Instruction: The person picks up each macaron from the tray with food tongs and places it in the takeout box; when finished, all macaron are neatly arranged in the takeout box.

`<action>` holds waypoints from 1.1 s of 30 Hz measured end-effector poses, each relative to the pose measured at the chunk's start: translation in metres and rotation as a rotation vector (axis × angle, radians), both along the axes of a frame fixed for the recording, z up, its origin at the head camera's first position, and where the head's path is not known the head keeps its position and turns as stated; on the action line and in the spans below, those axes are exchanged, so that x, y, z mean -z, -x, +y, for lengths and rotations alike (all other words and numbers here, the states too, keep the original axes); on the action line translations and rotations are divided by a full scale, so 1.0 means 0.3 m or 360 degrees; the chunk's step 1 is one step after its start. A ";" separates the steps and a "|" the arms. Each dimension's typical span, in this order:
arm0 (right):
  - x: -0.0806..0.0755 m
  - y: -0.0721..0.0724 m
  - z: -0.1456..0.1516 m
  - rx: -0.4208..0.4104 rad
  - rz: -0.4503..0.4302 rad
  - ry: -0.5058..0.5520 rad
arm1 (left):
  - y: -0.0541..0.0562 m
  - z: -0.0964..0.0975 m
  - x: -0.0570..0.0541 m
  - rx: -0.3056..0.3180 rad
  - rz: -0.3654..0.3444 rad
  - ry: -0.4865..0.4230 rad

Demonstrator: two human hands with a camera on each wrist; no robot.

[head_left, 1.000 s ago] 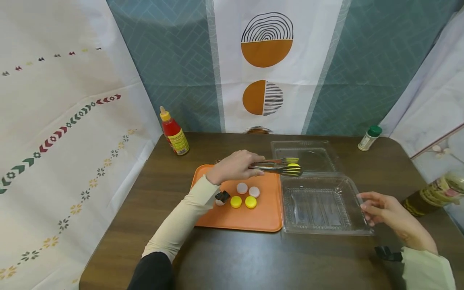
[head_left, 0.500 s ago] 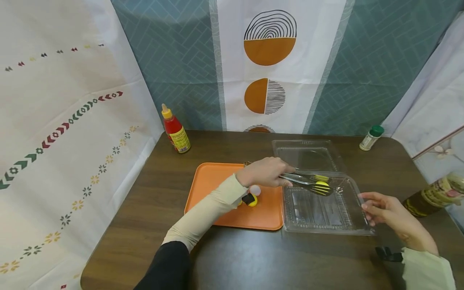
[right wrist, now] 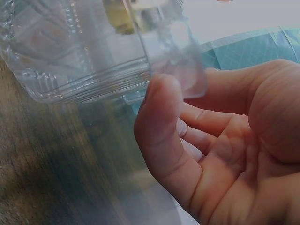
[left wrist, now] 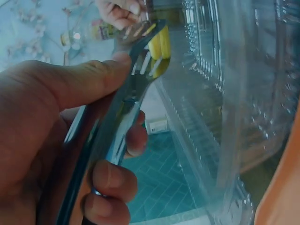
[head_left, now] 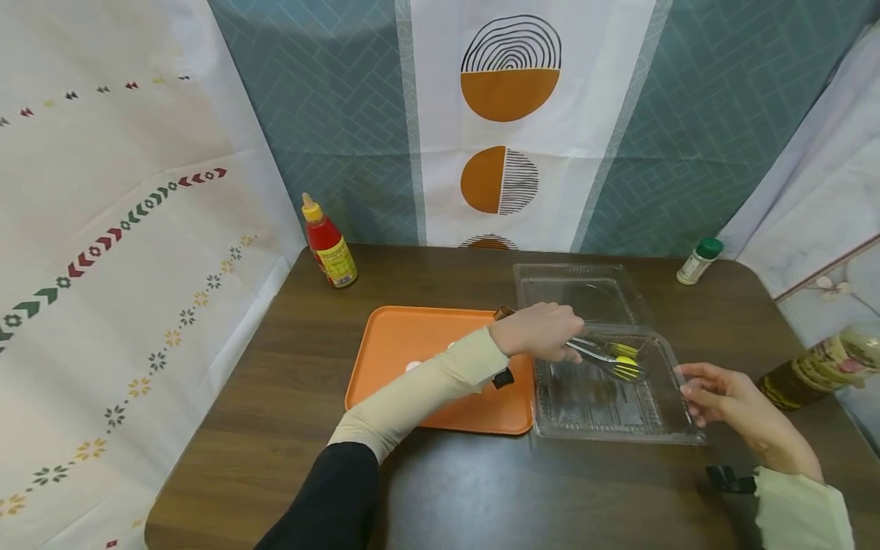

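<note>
My left hand [head_left: 543,330] grips slotted tongs [left wrist: 112,119], whose ends hold a round yellow macaron [left wrist: 159,44] over the base of a clear plastic container [head_left: 594,424]. Fingers and thumb wrap the tong handles. At the container's right side, my right hand [head_left: 732,405] pinches the rim, thumb on one face and fingers behind. The container's clear lid [head_left: 577,286] lies open at the back. On the orange tray [head_left: 395,336], a white round [head_left: 412,366] shows beside my left sleeve; the forearm hides most of the other pieces.
A red sauce bottle [head_left: 331,248] with a yellow cap stands at the back left. A small green-capped shaker [head_left: 697,263] is at the back right. Beyond my right hand is a larger bottle with dark contents [head_left: 818,367]. Fabric hangs behind the brown table [head_left: 275,428].
My left hand has carried the tongs and the yellow macaron rightward from above the tray to over the container, lowering them slightly. My right hand keeps its pinch on the rim.
</note>
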State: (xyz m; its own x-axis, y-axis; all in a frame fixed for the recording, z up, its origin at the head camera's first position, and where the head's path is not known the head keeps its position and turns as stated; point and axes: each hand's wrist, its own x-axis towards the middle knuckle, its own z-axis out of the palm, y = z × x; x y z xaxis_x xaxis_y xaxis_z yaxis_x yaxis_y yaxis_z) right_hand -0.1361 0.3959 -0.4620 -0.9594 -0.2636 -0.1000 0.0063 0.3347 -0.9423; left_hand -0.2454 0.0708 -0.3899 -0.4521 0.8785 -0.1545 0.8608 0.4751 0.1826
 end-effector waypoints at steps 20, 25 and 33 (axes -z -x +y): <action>0.001 -0.008 -0.001 -0.0024 0.0043 -0.0013 | -0.011 0.065 0.073 -0.0091 0.0034 0.0044; 0.008 -0.010 -0.004 -0.0048 0.0036 0.0078 | -0.011 0.072 0.079 -0.0103 0.0049 0.0074; -0.004 -0.007 -0.004 -0.0026 0.0055 -0.0007 | -0.016 0.067 0.074 -0.0086 0.0035 0.0048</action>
State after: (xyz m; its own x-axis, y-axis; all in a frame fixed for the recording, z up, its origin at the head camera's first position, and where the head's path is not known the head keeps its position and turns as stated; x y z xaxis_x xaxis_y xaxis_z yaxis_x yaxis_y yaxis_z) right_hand -0.1341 0.3946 -0.4608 -0.9578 -0.2792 -0.0682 -0.0317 0.3386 -0.9404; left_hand -0.2406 0.0910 -0.4120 -0.5022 0.8479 -0.1700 0.8374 0.5259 0.1490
